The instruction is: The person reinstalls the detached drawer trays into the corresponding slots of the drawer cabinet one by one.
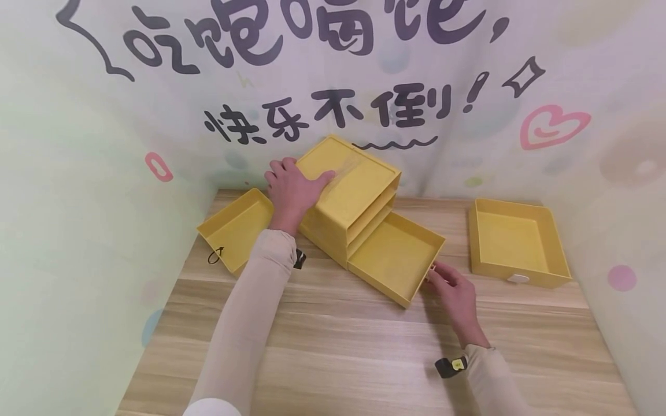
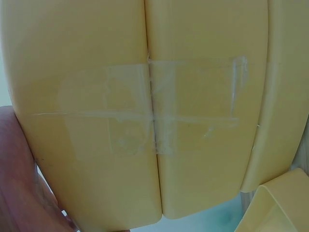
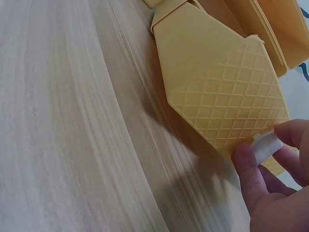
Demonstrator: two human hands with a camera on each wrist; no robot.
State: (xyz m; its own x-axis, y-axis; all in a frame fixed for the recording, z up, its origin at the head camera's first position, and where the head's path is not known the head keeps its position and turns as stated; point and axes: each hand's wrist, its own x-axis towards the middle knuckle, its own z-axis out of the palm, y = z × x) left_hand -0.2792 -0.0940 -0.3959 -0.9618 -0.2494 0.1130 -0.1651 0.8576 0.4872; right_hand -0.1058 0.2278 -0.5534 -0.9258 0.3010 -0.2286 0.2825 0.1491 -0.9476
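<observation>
A yellow desktop drawer cabinet (image 1: 346, 179) stands at an angle near the back wall, with clear tape over its top and side. My left hand (image 1: 293, 190) grips its upper left edge, thumb on top and fingers bent over the far side. From the cabinet's bottom level a drawer (image 1: 398, 254) sticks far out, its inside bare; the two slots above it are without drawers. My right hand (image 1: 455, 294) pinches the white knob (image 3: 265, 147) on this drawer's waffle-patterned front, thumb on one side and fingers on the other.
A loose yellow drawer (image 1: 236, 231) lies left of the cabinet, a thin black loop (image 1: 215, 255) at its front. Another loose drawer (image 1: 517, 240) with a white knob is at the right. Printed wall sheets (image 1: 562, 69) enclose the wooden tabletop (image 1: 343, 358) at the back and sides.
</observation>
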